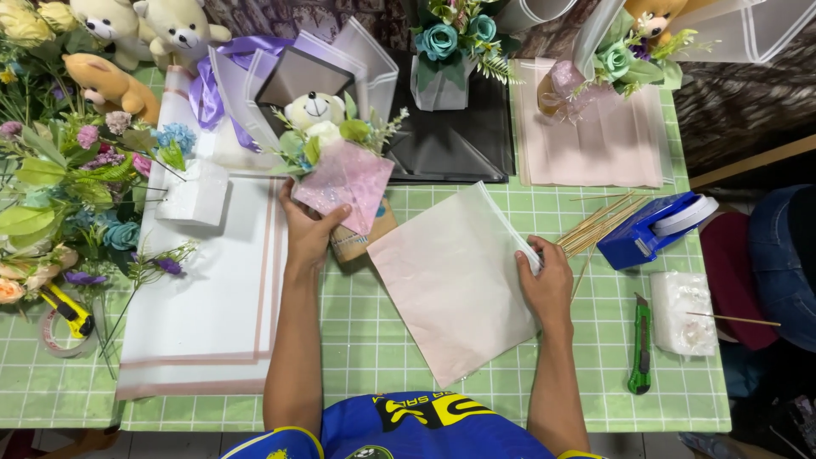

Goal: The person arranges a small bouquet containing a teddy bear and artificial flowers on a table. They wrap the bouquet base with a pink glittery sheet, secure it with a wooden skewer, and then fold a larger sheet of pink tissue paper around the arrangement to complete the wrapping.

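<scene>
My left hand (308,231) grips a small bouquet (340,174) wrapped in pink speckled paper, with a white teddy bear and green and white flowers on top. The bouquet stands tilted over a brown tape roll (361,240) on the green checked table (408,348). My right hand (544,276) rests on the right edge of a pale pink wrapping sheet (455,285) lying flat in front of me, fingers pinching its edge.
White sheets with pink borders (208,297) lie at left beside loose artificial flowers (59,187). Teddy bears (144,30) sit far left. A blue tape dispenser (650,228), wooden skewers (595,223), a green cutter (640,344) and a plastic packet (684,313) lie at right.
</scene>
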